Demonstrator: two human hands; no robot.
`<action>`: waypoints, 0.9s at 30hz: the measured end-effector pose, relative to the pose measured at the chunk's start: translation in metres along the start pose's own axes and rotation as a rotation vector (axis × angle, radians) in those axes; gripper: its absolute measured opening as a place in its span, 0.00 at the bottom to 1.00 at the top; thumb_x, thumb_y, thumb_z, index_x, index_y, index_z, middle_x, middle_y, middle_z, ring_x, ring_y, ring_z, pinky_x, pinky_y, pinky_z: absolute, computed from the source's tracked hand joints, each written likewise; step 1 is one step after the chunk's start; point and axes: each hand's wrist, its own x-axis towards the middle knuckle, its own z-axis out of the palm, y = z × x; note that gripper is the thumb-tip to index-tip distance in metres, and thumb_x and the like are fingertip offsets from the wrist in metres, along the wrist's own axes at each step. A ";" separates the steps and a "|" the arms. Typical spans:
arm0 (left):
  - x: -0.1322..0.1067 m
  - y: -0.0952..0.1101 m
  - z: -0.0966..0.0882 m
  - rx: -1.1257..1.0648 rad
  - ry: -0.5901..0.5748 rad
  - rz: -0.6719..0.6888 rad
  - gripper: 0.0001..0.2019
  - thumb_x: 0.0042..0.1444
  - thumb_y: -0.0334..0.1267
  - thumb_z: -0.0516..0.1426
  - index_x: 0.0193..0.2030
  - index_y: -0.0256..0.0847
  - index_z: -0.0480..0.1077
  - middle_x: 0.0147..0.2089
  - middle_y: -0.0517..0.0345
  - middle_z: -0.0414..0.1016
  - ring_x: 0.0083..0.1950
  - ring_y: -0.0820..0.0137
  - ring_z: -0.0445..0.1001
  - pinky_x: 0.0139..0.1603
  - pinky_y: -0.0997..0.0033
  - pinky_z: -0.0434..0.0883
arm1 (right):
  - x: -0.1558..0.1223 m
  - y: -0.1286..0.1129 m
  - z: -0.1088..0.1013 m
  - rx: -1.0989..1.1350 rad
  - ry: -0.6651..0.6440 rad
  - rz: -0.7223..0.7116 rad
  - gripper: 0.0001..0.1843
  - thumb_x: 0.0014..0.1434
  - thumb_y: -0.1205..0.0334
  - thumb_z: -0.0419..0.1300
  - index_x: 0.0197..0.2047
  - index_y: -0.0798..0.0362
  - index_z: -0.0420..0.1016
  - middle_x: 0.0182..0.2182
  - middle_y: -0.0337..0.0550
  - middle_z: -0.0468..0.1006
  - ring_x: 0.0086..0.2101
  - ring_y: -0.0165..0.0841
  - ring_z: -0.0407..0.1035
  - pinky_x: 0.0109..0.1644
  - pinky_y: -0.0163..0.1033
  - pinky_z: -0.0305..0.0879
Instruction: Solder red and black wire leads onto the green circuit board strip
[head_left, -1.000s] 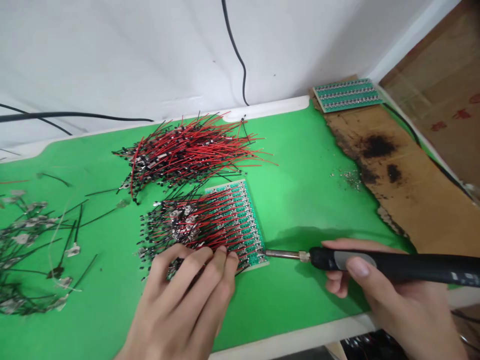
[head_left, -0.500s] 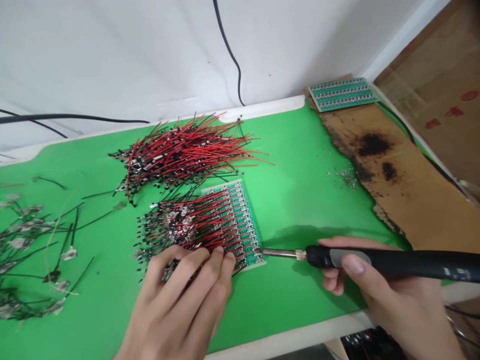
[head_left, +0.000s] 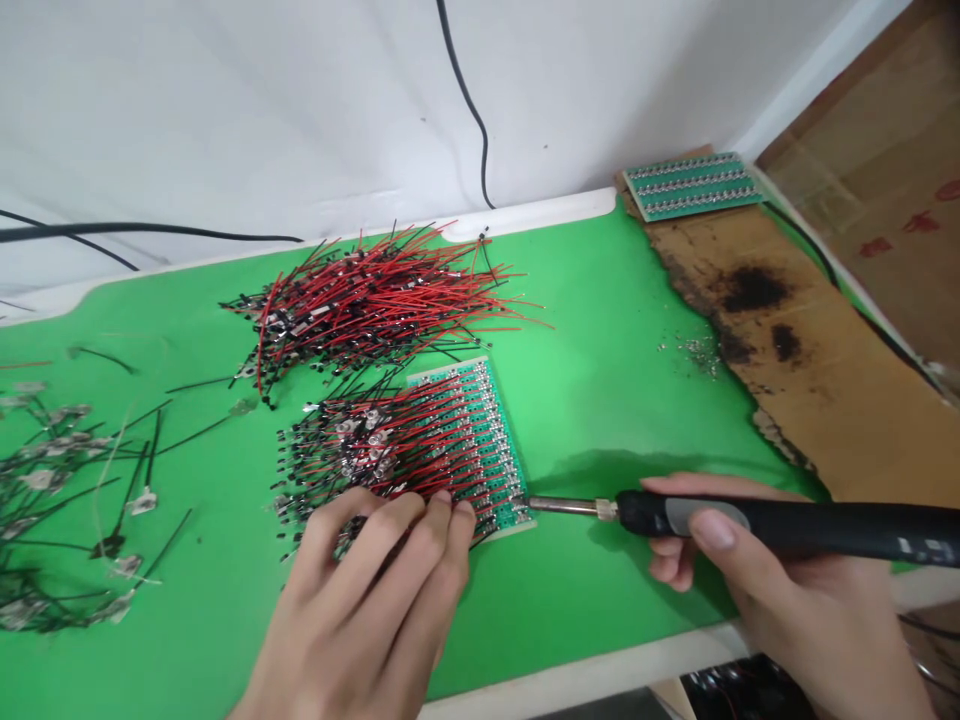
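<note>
My right hand (head_left: 757, 560) is wrapped round the black handle of a soldering iron (head_left: 697, 515), thumb on its grey patch. The iron's tip touches the near right edge of a green circuit board (head_left: 504, 425), among its solder pads. Rows of red and black wires (head_left: 420, 430) run leftward from this board to small black and metal ends. My left hand (head_left: 382, 590) lies over the near wires, fingers curled and close together. Its fingertips are closed at a wire beside the near rows; the thumb is hidden underneath.
Behind the board lies a heap of red and black wires (head_left: 375, 295). Loose black leads with clear ends (head_left: 60, 500) are scattered at left. At right, a scorched cardboard piece (head_left: 847, 350) carries another green board (head_left: 694, 188). Solder crumbs (head_left: 699, 352) dot the green mat (head_left: 600, 380).
The view has shifted slightly, so everything appears a little further right. Both hands and the iron keep almost the same place against the board.
</note>
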 end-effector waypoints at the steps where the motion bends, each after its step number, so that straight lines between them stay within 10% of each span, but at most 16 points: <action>1: 0.000 0.000 0.000 0.003 -0.005 -0.003 0.14 0.72 0.21 0.59 0.60 0.29 0.78 0.53 0.50 0.88 0.59 0.58 0.75 0.65 0.47 0.66 | -0.001 -0.001 0.001 0.003 0.018 0.020 0.24 0.59 0.35 0.78 0.44 0.47 0.92 0.25 0.42 0.85 0.24 0.34 0.79 0.29 0.36 0.82; 27: 0.013 0.001 0.002 -0.013 0.074 -0.019 0.10 0.68 0.21 0.63 0.54 0.29 0.78 0.47 0.49 0.87 0.51 0.58 0.76 0.57 0.49 0.68 | 0.002 -0.005 0.007 0.231 0.108 0.019 0.19 0.54 0.40 0.83 0.39 0.44 0.94 0.24 0.40 0.83 0.23 0.32 0.74 0.26 0.35 0.75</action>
